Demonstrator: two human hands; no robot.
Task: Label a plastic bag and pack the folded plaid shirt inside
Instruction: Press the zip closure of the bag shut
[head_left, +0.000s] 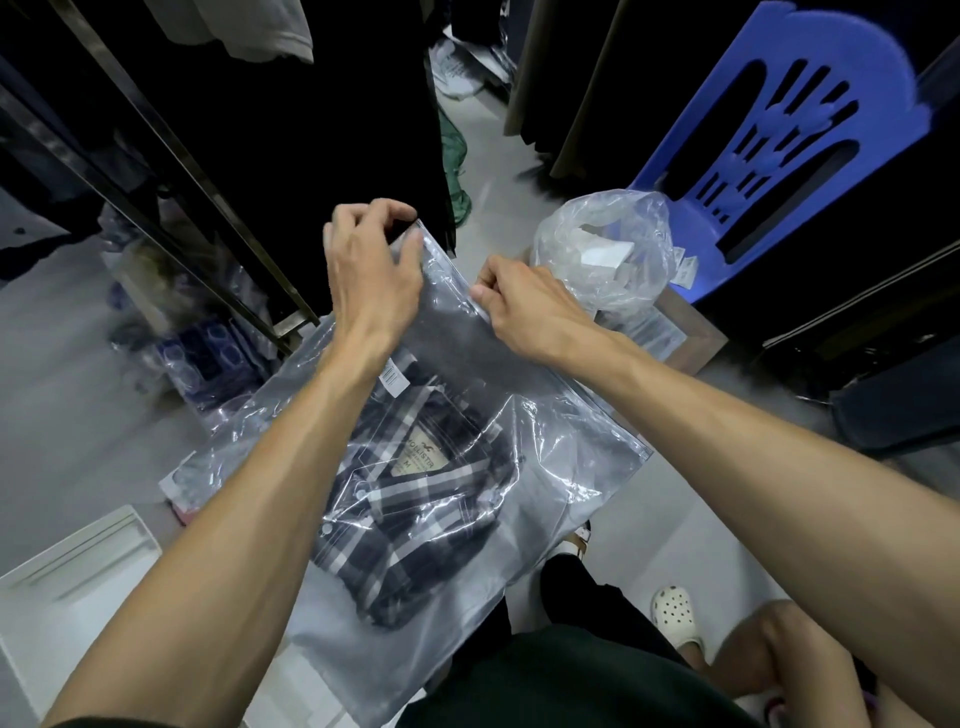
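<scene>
A clear plastic zip bag (561, 467) is held up in front of me, its zip edge running from top centre down to the right. Inside it lies the folded plaid shirt (410, 514), dark blue and white, collar tag facing up. A small white barcode label (393, 378) sticks to the bag near my left wrist. My left hand (371, 260) pinches the bag's top corner. My right hand (524, 306) pinches the zip strip a little further along the same edge.
A blue plastic chair (789, 135) stands at the right behind a crumpled clear bag (608, 249) with white paper slips. Dark clothes hang on a metal rack (171, 171) at the left. Packed bags (208, 358) lie on the floor. A white tray (78, 561) sits bottom left.
</scene>
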